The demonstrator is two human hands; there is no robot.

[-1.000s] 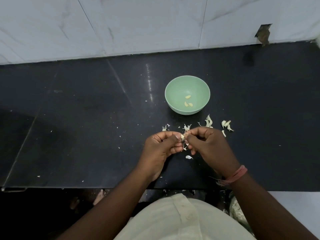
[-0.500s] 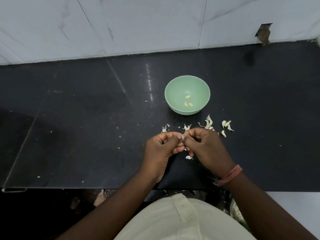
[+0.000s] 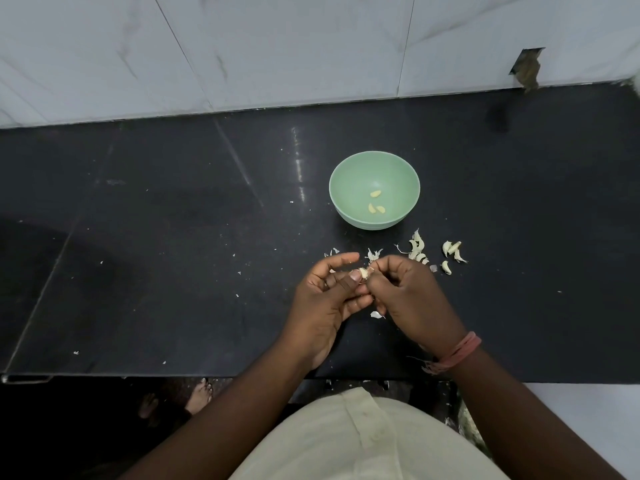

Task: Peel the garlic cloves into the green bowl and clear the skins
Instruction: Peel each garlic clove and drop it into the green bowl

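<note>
head-worn wide view, steeply down, near the counter

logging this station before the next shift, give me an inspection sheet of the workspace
surface: black counter, dusted with small white flecks.
job's things: green bowl holds three peeled cloves; one clove sits between both hands.
clutter: garlic skins and more pieces lie right of the hands, near the bowl; one scrap sits under them.
grippers: left hand pinches the clove; right hand picks at its skin.
cables: nothing seen.
surroundings: white tiled wall behind, with a broken hole at right.
</note>
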